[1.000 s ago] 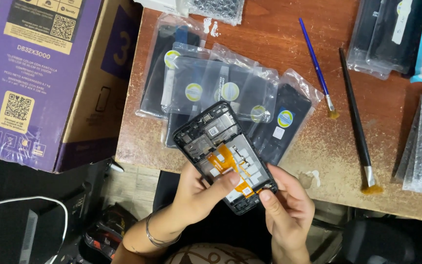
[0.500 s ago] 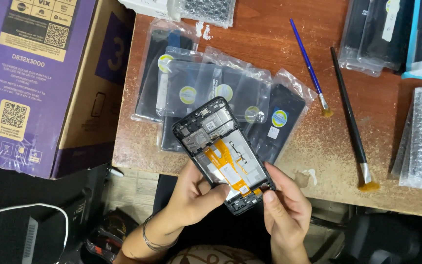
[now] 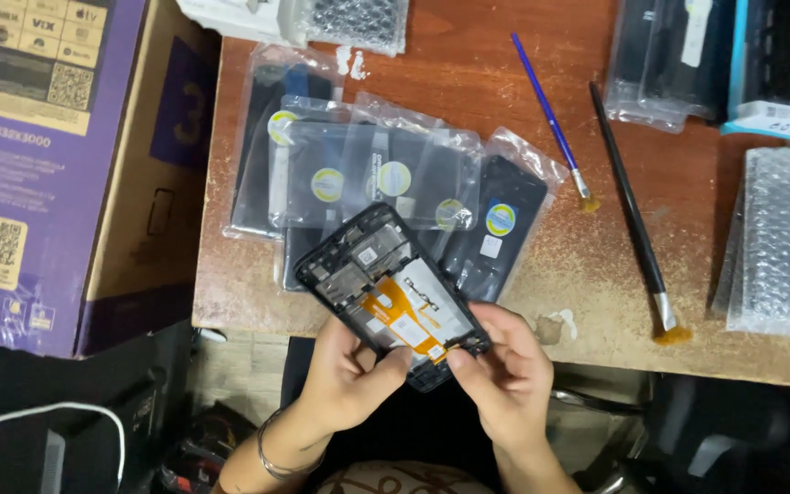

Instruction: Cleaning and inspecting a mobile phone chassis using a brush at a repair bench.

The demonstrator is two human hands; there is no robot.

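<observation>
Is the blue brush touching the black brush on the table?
Apart. The head view shows bare wood between the blue brush and the black brush along their whole length, on the table.

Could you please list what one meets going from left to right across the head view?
Purple cardboard box → bagged phone screens → blue-handled brush → black-handled brush → bubble-wrap pack.

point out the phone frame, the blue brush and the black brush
phone frame (image 3: pixel 369 265), head view, on its open upper half
blue brush (image 3: pixel 544 108), head view, on the blue handle
black brush (image 3: pixel 626 197), head view, mid-handle
</observation>
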